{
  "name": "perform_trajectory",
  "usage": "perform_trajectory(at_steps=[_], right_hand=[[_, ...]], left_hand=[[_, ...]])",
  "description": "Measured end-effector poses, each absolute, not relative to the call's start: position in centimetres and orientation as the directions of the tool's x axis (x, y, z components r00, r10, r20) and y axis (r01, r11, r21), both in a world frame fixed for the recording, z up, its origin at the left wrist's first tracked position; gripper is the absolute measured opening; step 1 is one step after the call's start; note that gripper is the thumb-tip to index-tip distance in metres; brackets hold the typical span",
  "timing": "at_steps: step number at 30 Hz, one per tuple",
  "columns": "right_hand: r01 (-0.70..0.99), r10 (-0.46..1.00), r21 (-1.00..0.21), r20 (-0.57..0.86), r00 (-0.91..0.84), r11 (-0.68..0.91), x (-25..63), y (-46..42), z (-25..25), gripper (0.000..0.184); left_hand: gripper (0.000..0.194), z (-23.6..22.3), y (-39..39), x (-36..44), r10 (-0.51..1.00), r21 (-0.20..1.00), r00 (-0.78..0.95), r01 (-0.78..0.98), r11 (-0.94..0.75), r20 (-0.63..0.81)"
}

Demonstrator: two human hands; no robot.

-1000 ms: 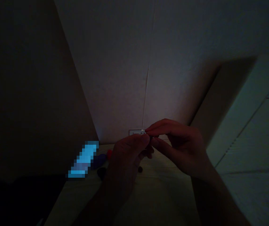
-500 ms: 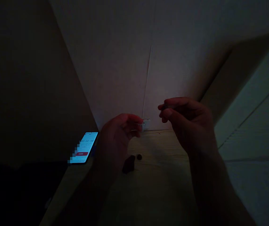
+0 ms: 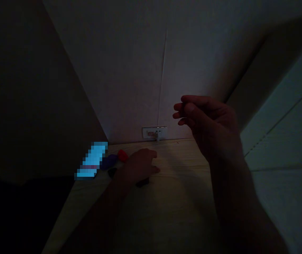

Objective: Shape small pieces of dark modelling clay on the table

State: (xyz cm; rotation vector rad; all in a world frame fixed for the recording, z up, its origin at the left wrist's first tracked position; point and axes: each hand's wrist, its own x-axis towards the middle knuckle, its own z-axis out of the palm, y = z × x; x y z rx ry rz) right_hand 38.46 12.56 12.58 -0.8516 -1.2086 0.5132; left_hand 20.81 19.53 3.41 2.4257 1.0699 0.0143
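Observation:
My right hand (image 3: 211,123) is raised in front of the wall, thumb and fingertips brought together in a pinch. Something small and dark may sit between them, but the dimness hides what it is. Low over the wooden tabletop, my left hand (image 3: 139,165) reaches forward with thumb and forefinger apart. Beneath its palm edge shows a dark, irregular lump (image 3: 142,183). Left of that hand lie a red lump (image 3: 122,155), a blue-purple lump (image 3: 109,162) and another dark lump (image 3: 112,172). What is under the left fingers is hidden.
A lit phone (image 3: 91,162), its screen blurred out, lies at the table's left edge. On the wall behind is a socket plate (image 3: 154,132) with a plug in it. The pale wooden tabletop (image 3: 172,204) meets a light panel (image 3: 280,151) at the right.
My left hand has lowered to the table, uncovering the red and blue lumps and the socket. It now covers where the small dark round piece lay. My right hand has risen slightly in view.

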Motion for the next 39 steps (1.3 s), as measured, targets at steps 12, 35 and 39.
perform_trajectory(at_steps=[12, 35, 39], right_hand=[[0.013, 0.766, -0.81, 0.56, 0.316, 0.586, 38.2, 12.4, 12.9, 0.014], [0.133, 0.755, -0.81, 0.582, 0.304, 0.571, 38.6, 12.8, 12.7, 0.028], [0.073, 0.774, -0.823, 0.557, 0.301, 0.564, 38.5, 12.7, 12.9, 0.032]], left_hand=[[0.051, 2.9, 19.8, 21.3, 0.694, 0.372, 0.687, 0.715, -0.592, -0.216], [0.021, 2.1, 19.4, 22.0, 0.665, 0.326, 0.71, 0.701, -0.634, -0.232], [0.01, 2.0, 19.4, 22.3, 0.654, 0.365, 0.728, 0.677, -0.639, -0.205]])
